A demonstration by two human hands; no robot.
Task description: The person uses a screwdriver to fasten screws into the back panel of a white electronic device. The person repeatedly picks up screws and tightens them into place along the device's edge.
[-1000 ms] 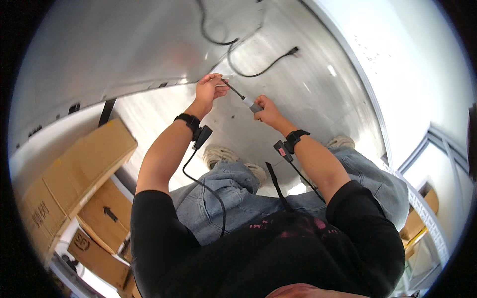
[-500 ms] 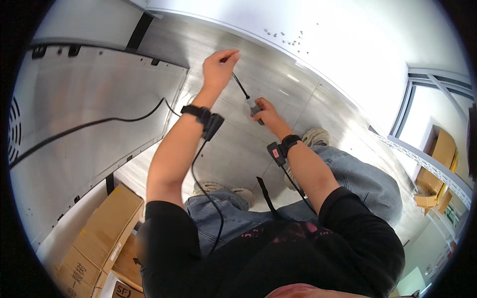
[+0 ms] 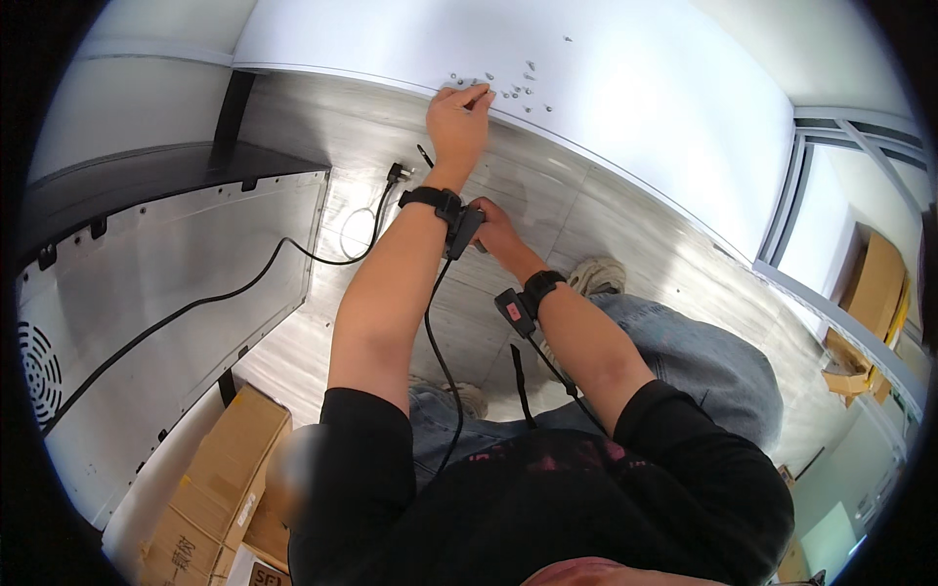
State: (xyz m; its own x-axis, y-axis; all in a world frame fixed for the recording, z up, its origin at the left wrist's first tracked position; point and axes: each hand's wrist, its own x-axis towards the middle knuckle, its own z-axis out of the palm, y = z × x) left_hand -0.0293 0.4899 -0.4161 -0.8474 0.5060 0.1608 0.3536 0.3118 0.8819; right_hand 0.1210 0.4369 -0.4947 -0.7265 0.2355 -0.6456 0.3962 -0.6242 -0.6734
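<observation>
My left hand (image 3: pixel 457 127) reaches over the near edge of the white tabletop (image 3: pixel 645 107). Its thumb and fingertips are pinched together beside several small screws (image 3: pixel 517 90) scattered there; anything between the fingertips is too small to make out. Below it, my right hand (image 3: pixel 498 234) is closed round the handle of a screwdriver (image 3: pixel 425 155). My left wrist covers most of that tool, and only the dark end of its shaft shows past the forearm.
A metal cabinet panel (image 3: pixel 186 273) stands at left, with a black cable (image 3: pixel 220 296) running across it to a plug (image 3: pixel 396 174). Cardboard boxes (image 3: pixel 220 469) sit at lower left. More cardboard (image 3: pixel 872 283) lies beyond a metal frame at right. Both wrists wear strapped devices with cords.
My left hand has left the screwdriver's tip and moved up to the screws at the table edge. My right hand has shifted left with the screwdriver. The view has turned slightly.
</observation>
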